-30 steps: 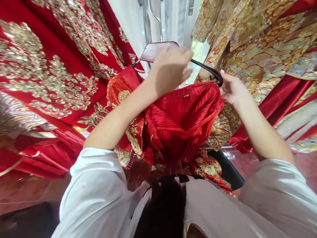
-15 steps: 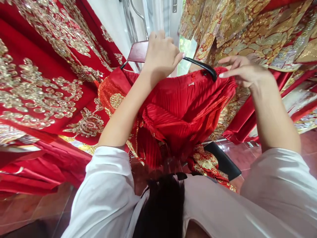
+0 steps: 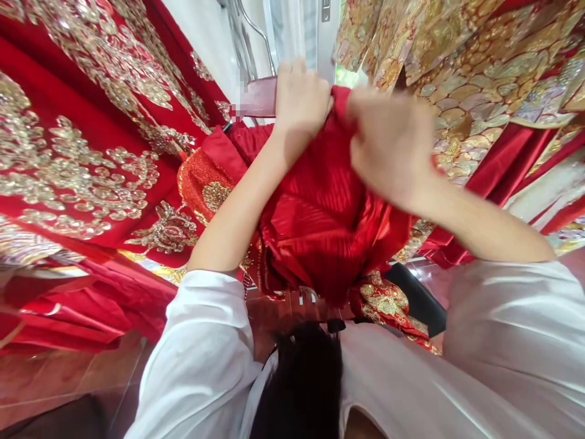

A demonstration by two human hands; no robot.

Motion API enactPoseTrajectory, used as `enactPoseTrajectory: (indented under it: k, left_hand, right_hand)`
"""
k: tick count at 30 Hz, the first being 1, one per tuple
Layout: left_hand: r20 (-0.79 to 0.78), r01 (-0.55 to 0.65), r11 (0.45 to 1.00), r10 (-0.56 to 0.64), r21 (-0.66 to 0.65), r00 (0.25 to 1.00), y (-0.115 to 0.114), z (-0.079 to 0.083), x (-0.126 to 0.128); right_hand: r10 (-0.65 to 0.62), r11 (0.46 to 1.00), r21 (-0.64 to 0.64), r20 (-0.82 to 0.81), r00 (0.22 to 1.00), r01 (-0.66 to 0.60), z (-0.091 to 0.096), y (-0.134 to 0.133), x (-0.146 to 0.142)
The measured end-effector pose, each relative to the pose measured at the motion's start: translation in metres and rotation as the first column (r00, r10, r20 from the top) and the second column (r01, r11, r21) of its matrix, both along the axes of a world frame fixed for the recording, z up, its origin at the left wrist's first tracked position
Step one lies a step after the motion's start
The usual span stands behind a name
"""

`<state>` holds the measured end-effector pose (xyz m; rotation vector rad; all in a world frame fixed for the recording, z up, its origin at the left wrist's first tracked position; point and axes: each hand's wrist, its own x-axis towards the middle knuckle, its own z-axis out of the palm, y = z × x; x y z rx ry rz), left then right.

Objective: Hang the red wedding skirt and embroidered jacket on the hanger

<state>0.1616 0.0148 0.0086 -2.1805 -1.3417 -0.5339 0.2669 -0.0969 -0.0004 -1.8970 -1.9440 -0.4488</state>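
My left hand (image 3: 302, 100) is closed around the middle of a black hanger (image 3: 227, 127), most of which the hand and cloth hide. A flat mauve piece (image 3: 259, 97) shows just left of that hand. From the hanger hangs a red pleated garment (image 3: 315, 213) with an orange-red, gold-embroidered panel (image 3: 211, 186) on its left side. My right hand (image 3: 395, 143), smeared by motion, grips the garment's upper edge and bunches it close beside my left hand. The hanger's right arm is out of sight behind the cloth and hand.
Red gowns with sparkling gold beading (image 3: 86, 164) hang at the left. Gold patterned garments (image 3: 448, 79) hang at the right. A curved metal rod (image 3: 260, 30) rises behind my left hand. Below, red-gold cloth (image 3: 381, 299) lies by a black flat object (image 3: 423, 302) above the tiled floor.
My right hand has moved left from the hanger's right end, closing on the garment's edge and pulling it inward. The black right arm of the hanger is now covered. My left hand keeps its hold.
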Motion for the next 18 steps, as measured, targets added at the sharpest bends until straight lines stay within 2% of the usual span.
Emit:
enactPoseTrajectory:
  k: [1, 4, 5, 7, 10, 13, 15, 16, 18]
  left_hand:
    - [-0.01, 0.009, 1.0, -0.008, 0.008, 1.0, 0.0, 0.0, -0.002]
    - [-0.054, 0.046, 0.998, -0.044, 0.043, 0.998, -0.004, -0.004, -0.007]
    - [-0.058, 0.058, 0.997, -0.055, 0.052, 0.997, -0.005, -0.005, -0.008]
    - [-0.061, 0.078, 0.995, -0.074, 0.059, 0.995, -0.007, -0.008, -0.01]
    - [-0.092, 0.128, 0.991, -0.124, 0.047, 0.988, -0.009, -0.006, -0.016]
    - [-0.064, 0.284, 0.959, -0.283, 0.004, 0.957, -0.014, 0.0, -0.032]
    - [0.026, 0.34, 0.937, -0.343, 0.077, 0.939, -0.022, 0.006, -0.053]
    - [0.081, 0.315, 0.939, -0.328, 0.135, 0.941, -0.026, 0.008, -0.066]
    - [0.186, 0.196, 0.962, -0.232, 0.193, 0.955, -0.038, 0.01, -0.098]
  right_hand:
    - [0.096, 0.992, -0.097, 0.108, 0.989, -0.085, -0.022, -0.003, -0.01]
    - [0.195, 0.973, -0.168, 0.21, 0.958, -0.161, -0.076, 0.003, -0.023]
    - [0.205, 0.97, -0.171, 0.202, 0.958, -0.172, -0.086, 0.007, -0.022]
    - [0.239, 0.96, -0.183, 0.147, 0.96, -0.211, -0.094, 0.013, -0.016]
    - [0.268, 0.954, -0.13, -0.031, 0.963, -0.269, -0.079, 0.017, 0.004]
    - [0.266, 0.961, 0.138, -0.241, 0.933, -0.238, -0.054, 0.028, 0.036]
    - [0.349, 0.919, 0.297, -0.305, 0.886, -0.26, -0.04, 0.04, 0.06]
    - [0.408, 0.894, 0.326, -0.313, 0.857, -0.306, -0.034, 0.047, 0.07]
    - [0.521, 0.849, 0.292, -0.324, 0.79, -0.44, -0.024, 0.06, 0.083]
